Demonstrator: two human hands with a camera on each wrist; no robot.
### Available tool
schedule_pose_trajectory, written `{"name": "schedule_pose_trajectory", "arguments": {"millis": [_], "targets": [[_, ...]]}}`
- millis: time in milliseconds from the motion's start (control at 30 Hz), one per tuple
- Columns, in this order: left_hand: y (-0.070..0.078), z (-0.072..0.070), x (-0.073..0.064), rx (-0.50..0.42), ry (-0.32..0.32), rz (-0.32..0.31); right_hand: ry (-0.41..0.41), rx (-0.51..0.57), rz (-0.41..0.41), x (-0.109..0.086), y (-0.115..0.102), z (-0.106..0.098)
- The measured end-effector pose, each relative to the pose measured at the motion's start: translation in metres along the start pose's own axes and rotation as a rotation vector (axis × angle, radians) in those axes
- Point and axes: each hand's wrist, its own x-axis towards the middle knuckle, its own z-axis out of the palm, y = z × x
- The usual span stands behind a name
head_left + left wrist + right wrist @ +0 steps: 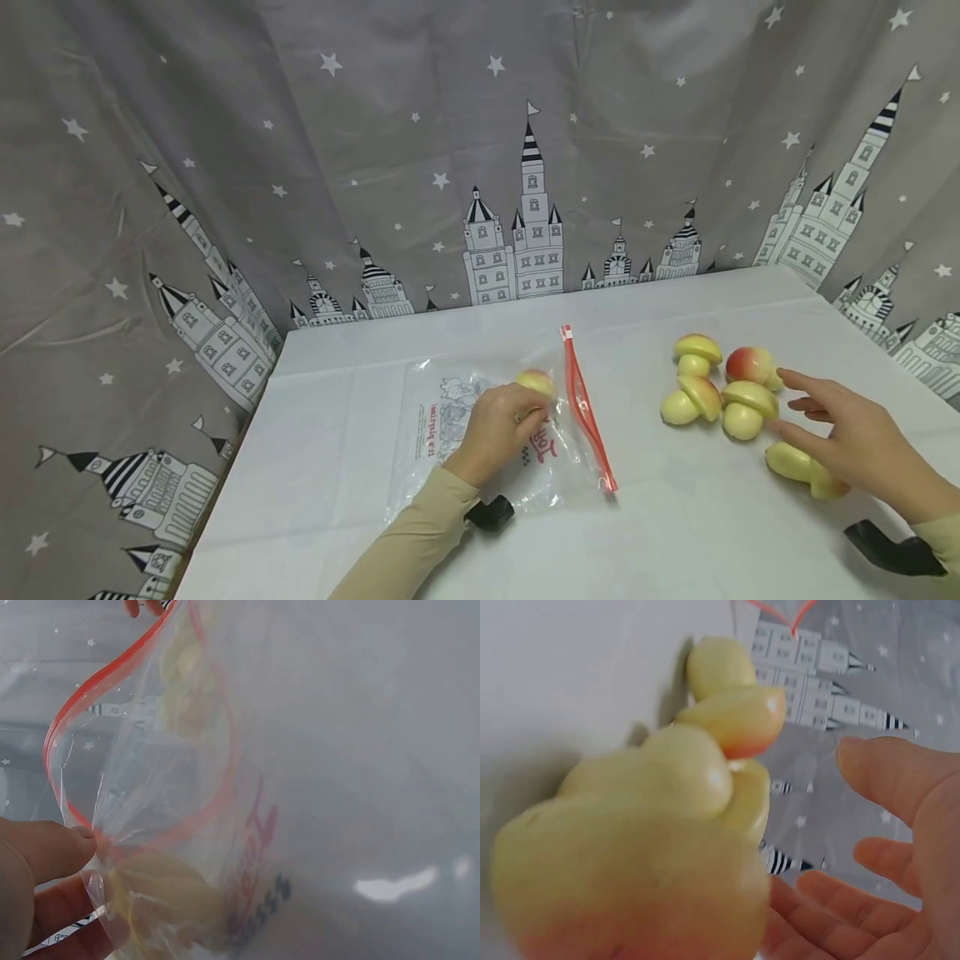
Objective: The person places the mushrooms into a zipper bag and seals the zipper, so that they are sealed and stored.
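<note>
A clear plastic zip bag (pixel 435 450) with a red zip strip (pixel 583 408) and printed drawings lies on the table. My left hand (pixel 498 425) pinches the bag near its mouth, thumb on one side and fingers on the other in the left wrist view. Inside, beside that hand, is a yellow mushroom-shaped piece (pixel 165 896), blurred by the plastic. Several yellow and red toy mushrooms (pixel 697 396) stand and lie in a group at the right. My right hand (pixel 862 429) hovers by them with fingers apart, holding nothing; one mushroom (pixel 795 462) lies partly beneath it.
A white-covered table (pixel 322 467) bears everything. Behind and around it hangs a grey curtain (pixel 360 125) printed with castles and stars. Black straps (pixel 491 512) sit at both wrists.
</note>
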Motion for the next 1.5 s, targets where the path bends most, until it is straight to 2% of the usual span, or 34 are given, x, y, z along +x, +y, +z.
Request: {"name": "schedule_pose_trajectory", "arguments": {"millis": [200, 400, 633, 900, 1000, 1167, 1300, 1500], "targets": [[0.000, -0.001, 0.000, -0.011, -0.016, -0.024, 0.008, -0.010, 0.075, -0.012, 0.016, -0.002], [0.000, 0.000, 0.000, -0.027, -0.024, -0.049, 0.007, -0.012, 0.060, -0.020, 0.027, 0.001], [-0.001, 0.002, 0.000, -0.043, -0.013, -0.045, -0.065, -0.014, 0.083, -0.023, 0.028, 0.007], [-0.002, 0.002, 0.000, -0.030, -0.007, -0.036, -0.146, -0.026, 0.070, -0.027, 0.033, 0.013], [-0.002, 0.002, 0.000, -0.028, -0.009, -0.038, -0.154, -0.023, 0.073, -0.029, 0.035, 0.014], [-0.001, 0.003, -0.001, -0.029, -0.009, -0.039, -0.119, -0.015, 0.063, -0.034, 0.036, 0.014], [-0.002, 0.003, -0.001, -0.029, -0.008, -0.034, -0.055, -0.001, 0.036, -0.038, 0.037, 0.015], [-0.003, 0.003, -0.001, -0.024, -0.014, -0.031, -0.026, 0.012, 0.028, -0.040, 0.039, 0.014]]}}
